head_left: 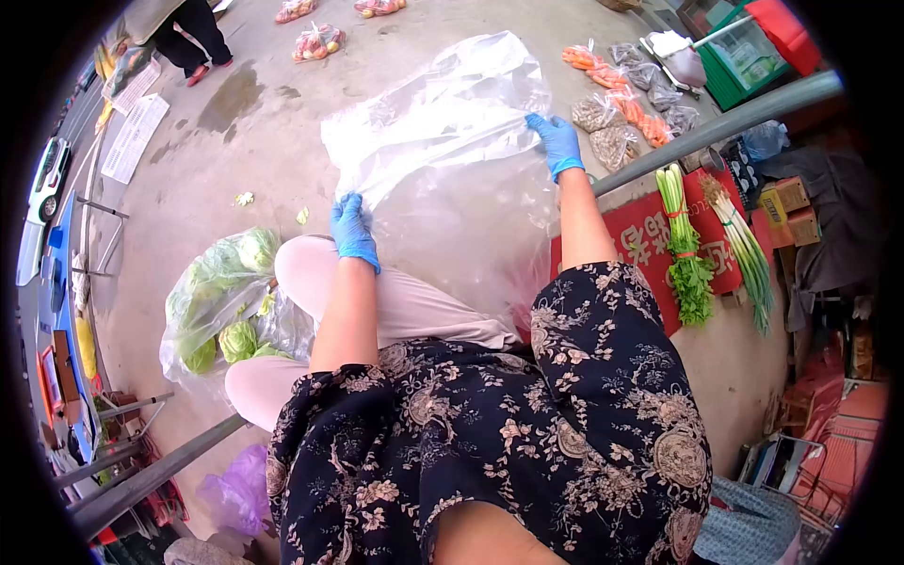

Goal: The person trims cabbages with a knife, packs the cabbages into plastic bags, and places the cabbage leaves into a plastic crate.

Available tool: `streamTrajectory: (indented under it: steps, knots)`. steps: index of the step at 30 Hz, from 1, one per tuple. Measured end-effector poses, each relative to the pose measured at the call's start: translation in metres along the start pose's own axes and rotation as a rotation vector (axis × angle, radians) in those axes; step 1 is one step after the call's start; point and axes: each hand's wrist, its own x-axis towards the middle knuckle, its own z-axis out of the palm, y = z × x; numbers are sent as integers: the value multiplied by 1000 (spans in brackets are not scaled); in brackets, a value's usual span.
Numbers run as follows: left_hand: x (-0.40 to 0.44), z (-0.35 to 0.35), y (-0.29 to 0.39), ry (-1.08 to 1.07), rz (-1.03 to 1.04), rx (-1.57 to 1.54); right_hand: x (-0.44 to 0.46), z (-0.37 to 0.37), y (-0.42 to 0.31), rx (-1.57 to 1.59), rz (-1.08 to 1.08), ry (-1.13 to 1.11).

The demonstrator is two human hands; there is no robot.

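Note:
A large clear plastic bag (452,122) is spread out in front of my knees, held up by both hands. My left hand (353,233), in a blue glove, has its fingers closed on the bag's near left edge. On the far right side, my right hand (556,146), also gloved in blue, grips the other edge. Beside my left leg lies another clear bag (202,301) with several green cabbages (237,341) in it. Small leaf scraps (245,199) are on the ground beyond it.
To the right, celery (680,245) and green onions (739,240) lie on a red sheet (631,231). Bagged carrots (626,99) and bags of peanuts (614,146) sit beyond a metal pole (725,129). A person (193,38) stands at the far left. A purple bag (237,490) is at lower left.

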Motion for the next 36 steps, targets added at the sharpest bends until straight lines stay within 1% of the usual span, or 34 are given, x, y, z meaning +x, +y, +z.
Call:
streamTrajectory:
  steps: [1,2,3,4,6,7,8,9,10,11,13,15,16,17,19,20,21,23,24,25,26,27,29,30,31,32,33,34,35,36]
  knots:
    - [3,3,-2,11,51,-12,6,-11,-19,18,-54,9]
    - [10,3,1,-18,35,-31,13,-20,-41,37,-115,18]
    - [17,3,6,-47,24,-52,23,-29,-59,136,-74,-87]
    - [16,11,21,-137,40,-131,32,-36,-78,237,-36,-196]
    - [3,38,67,-335,87,-270,44,-40,-114,524,36,-322]
    - [-5,50,88,-443,117,-327,44,-44,-136,647,-15,-523]
    - [-2,53,97,-532,98,-262,40,-48,-159,771,-67,-728]
    - [2,56,91,-595,66,-111,34,-50,-175,895,-125,-934]
    - [7,60,79,-658,43,38,21,-47,-184,757,-281,-984]
    - [13,66,68,-717,23,187,21,-44,-178,518,-330,-827]
    - [6,97,54,-805,153,649,26,-40,-135,57,-414,-475]
    - [2,117,51,-763,59,668,22,-38,-92,-223,-289,-559]
    - [0,122,52,-731,121,575,19,-42,-78,-141,-164,-533]
    - [2,125,61,-677,75,421,21,-51,-68,-55,-29,-510]
    - [6,121,80,-571,-21,125,39,-69,-52,77,80,-267]
    - [19,107,86,-443,3,171,48,-76,-46,142,134,-136]
    - [29,97,94,-407,6,257,52,-79,-47,123,86,-96]
    - [40,82,114,-431,-53,352,67,-85,-60,77,-22,-18]
    - [37,83,123,-447,-64,279,83,-86,-62,164,-79,-59]
    - [37,82,131,-464,-75,206,75,-81,-80,229,-24,-106]
    - [54,67,132,-527,-37,181,69,-77,-101,292,33,-151]
    - [48,68,128,-481,-14,179,56,-71,-122,352,91,-198]
    - [28,73,116,-384,23,175,36,-59,-149,380,59,-274]
    - [26,70,99,-384,-119,258,30,-53,-159,393,36,-316]
    - [21,72,76,-417,-169,348,29,-51,-164,411,60,-356]
    - [14,78,57,-402,-191,453,24,-49,-170,432,79,-391]
    - [4,85,44,-480,-237,532,21,-51,-174,452,103,-421]
    - [-8,98,32,-620,-47,412,23,-55,-171,461,76,-500]
    - [-19,102,25,-538,-155,466,23,-64,-167,485,106,-521]
    - [-17,104,13,-615,-141,450,23,-74,-163,507,139,-542]
